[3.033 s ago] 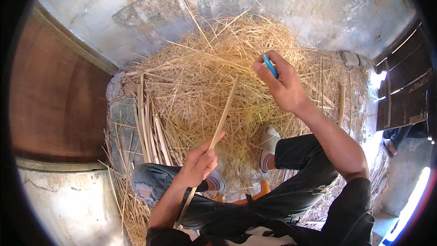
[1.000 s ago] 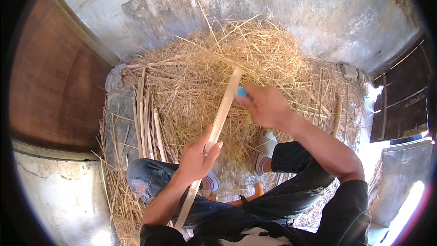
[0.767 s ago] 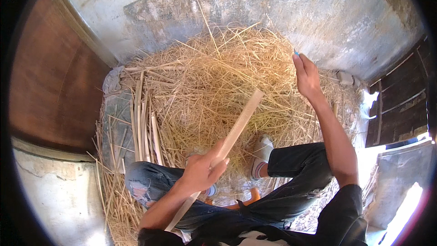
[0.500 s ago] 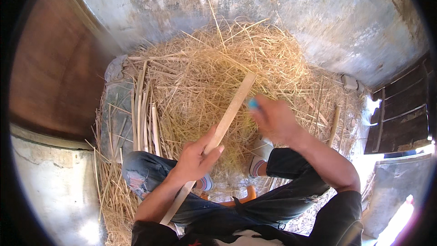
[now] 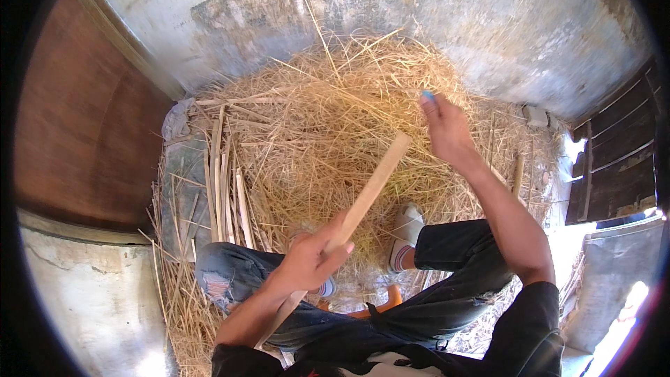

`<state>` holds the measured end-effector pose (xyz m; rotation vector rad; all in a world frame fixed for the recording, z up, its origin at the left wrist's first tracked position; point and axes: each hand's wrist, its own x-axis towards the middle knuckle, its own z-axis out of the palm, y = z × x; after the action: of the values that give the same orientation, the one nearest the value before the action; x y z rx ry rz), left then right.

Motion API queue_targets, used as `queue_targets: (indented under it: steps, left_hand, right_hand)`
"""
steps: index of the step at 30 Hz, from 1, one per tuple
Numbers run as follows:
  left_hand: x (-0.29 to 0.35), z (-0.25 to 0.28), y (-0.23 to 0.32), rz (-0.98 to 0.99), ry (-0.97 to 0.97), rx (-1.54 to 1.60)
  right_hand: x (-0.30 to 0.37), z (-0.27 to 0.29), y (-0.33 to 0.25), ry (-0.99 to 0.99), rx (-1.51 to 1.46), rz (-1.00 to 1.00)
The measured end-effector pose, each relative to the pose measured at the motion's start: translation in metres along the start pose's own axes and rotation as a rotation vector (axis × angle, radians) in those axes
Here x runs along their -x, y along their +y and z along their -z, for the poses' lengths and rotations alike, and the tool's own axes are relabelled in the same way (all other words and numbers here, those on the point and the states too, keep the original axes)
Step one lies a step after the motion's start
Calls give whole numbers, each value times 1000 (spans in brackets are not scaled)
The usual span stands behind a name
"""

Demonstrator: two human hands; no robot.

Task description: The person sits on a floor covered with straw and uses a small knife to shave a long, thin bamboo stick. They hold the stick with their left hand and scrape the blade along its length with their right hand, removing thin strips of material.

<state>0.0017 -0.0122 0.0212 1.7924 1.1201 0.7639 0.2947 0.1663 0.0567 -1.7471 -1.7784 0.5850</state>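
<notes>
My left hand is wrapped round a long, flat, pale bamboo strip. The strip slants from beside my left forearm up to a squared end in front of me. Beyond that end and to its right, my right hand is raised, fingers closed, apart from the strip. A small blue piece shows at its fingertips; the rest of what it may hold is hidden. Below both hands spreads a heap of thin yellow shavings.
Several split strips lie at the left, by my left knee. A stained wall rises behind the heap, and a brown panel stands at the left. Dark boards are at the right. An orange stool part shows between my legs.
My right hand has moved forward and right, away from the strip. The strip's far end has dropped nearer to me and slightly right, still in my left hand.
</notes>
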Motion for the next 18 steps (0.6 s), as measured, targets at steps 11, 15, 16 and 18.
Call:
queue_targets:
  steps: [11, 15, 16, 18]
  left_hand:
    - [-3, 6, -13, 110, 113, -122]
    - [-5, 3, -20, 33, 222, -132]
    - [-4, 3, -20, 34, 202, -162]
    - [-3, 3, -21, 36, 170, -213]
  right_hand:
    - [85, -31, -53, -521, 169, 309]
    - [86, -48, -46, -415, 142, 429]
    - [71, -46, -40, -341, 152, 394]
    - [53, -36, -36, -273, 161, 360]
